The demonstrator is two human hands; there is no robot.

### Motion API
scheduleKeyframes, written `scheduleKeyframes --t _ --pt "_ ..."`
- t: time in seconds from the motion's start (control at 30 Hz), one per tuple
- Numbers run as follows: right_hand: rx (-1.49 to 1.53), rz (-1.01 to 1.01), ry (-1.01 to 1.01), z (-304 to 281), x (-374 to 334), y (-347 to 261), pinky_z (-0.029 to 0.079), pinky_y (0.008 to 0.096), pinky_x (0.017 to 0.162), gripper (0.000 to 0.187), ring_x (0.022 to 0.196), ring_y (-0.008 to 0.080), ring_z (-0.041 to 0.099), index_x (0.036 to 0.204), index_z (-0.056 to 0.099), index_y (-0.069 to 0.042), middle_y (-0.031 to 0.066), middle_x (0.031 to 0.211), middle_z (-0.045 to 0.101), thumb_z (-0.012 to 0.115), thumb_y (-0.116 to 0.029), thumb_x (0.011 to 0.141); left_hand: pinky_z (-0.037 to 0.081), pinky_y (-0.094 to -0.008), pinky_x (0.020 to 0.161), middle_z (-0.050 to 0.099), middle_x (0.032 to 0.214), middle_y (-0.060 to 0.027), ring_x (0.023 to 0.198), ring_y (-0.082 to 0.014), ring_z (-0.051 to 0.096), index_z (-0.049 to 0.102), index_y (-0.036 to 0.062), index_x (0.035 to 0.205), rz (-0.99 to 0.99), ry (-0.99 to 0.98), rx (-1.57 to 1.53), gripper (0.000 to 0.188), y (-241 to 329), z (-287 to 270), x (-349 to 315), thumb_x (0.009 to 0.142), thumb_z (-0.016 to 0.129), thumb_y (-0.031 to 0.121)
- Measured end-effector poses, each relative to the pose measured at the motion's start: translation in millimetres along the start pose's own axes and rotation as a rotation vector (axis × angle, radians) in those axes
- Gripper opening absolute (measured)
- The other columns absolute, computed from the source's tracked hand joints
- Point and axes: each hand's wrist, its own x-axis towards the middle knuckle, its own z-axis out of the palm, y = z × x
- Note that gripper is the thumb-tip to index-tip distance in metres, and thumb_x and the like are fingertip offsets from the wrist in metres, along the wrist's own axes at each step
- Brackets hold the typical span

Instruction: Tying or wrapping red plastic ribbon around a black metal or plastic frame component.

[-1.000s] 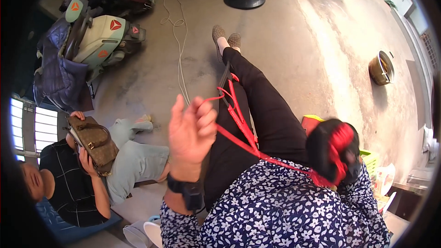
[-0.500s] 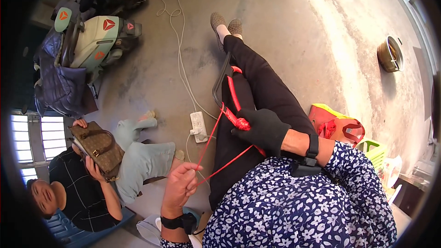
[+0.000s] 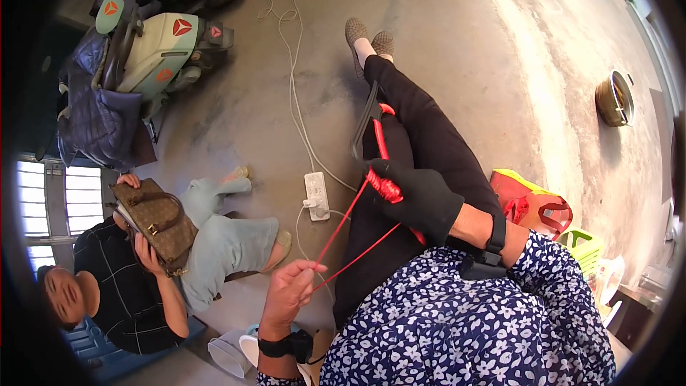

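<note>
My bare left hand (image 3: 289,289) is closed, with thumb and fingers pinching a thin red cord (image 3: 344,230). From there the cord runs taut in two strands toward my right hand (image 3: 425,204), which wears a black glove. The glove is wrapped round a part tightly wound in red cord (image 3: 386,189), above my dark trousers. A slim black curved frame (image 3: 359,125) with a smooth red strip (image 3: 381,139) reaches away from the winding along my legs. Under the glove, the rest of this object is mostly hidden.
At left a seated person (image 3: 125,279) holds a brown handbag (image 3: 158,223). A power strip (image 3: 315,196) with white cables lies beside my legs. A scooter (image 3: 161,46) stands far left. A red bag (image 3: 532,204), a green basket (image 3: 582,246) and a metal pot (image 3: 614,100) are at right.
The view has shifted slightly, so most things sit further right. My gloved hand has turned a little and covers more of the winding's upper end. Both hands keep their hold.
</note>
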Motion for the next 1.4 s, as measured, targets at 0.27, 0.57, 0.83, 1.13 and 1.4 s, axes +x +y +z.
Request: scheduleKeyframes --t 0.27,0.57,0.83,1.13,1.4 --pt "0.144 -0.008 0.142 -8.9 -19.7 26.6 0.054 0.0314 0.072 0.041 0.082 0.0175 0.067 0.113 0.060 -0.001 0.0100 0.094 0.069 0.075 -0.018 0.079 0.029 -0.0193 0.046 0.050 0.065 0.0054 0.052 -0.0009 0.040 0.067 0.0006 0.097 0.101 -0.309 0.086 0.016 -0.9 23.2 -15.9 0.095 0.055 0.011" --pt "-0.147 -0.079 0.528 -78.7 19.3 6.0 0.050 0.0334 0.072 0.022 0.078 0.0228 0.066 0.100 0.065 -0.006 0.0129 0.085 0.067 0.064 -0.026 0.089 0.043 -0.0465 0.101 0.027 0.153 -0.0155 0.139 -0.0329 0.031 0.040 0.0042 0.143 0.793 -0.487 -0.636 0.057 70.6 64.4 62.0 0.093 0.058 0.026" --pt "0.270 0.312 -0.008 -38.4 36.0 -2.9 0.050 0.0326 0.084 0.061 0.096 0.0266 0.065 0.127 0.053 -0.001 0.0165 0.102 0.067 0.068 -0.038 0.082 0.053 -0.0334 0.086 0.062 0.116 -0.0059 0.102 -0.0154 0.062 0.055 0.0023 0.124 0.336 -0.322 -0.300 0.030 24.4 99.4 154.5 0.097 0.056 0.015" --pt "0.258 0.029 0.327 -60.7 27.6 0.2 0.048 0.0331 0.092 0.061 0.104 0.0243 0.062 0.131 0.049 -0.002 0.0158 0.115 0.062 0.072 -0.023 0.079 0.050 -0.0285 0.066 0.063 0.109 -0.0033 0.094 -0.0131 0.061 0.059 0.0075 0.116 0.445 -0.143 -0.609 0.026 66.4 30.3 105.1 0.097 0.055 0.024" --pt "-0.277 -0.723 -0.218 -41.9 38.1 -42.3 0.039 0.0437 0.105 0.041 0.105 0.0298 0.059 0.112 0.061 -0.003 0.0132 0.113 0.062 0.072 -0.021 0.077 0.040 -0.0273 0.067 0.051 0.087 -0.0027 0.079 -0.0134 0.047 0.049 0.0072 0.094 1.027 -0.356 -0.604 0.023 127.1 12.5 -66.2 0.094 0.058 0.028"
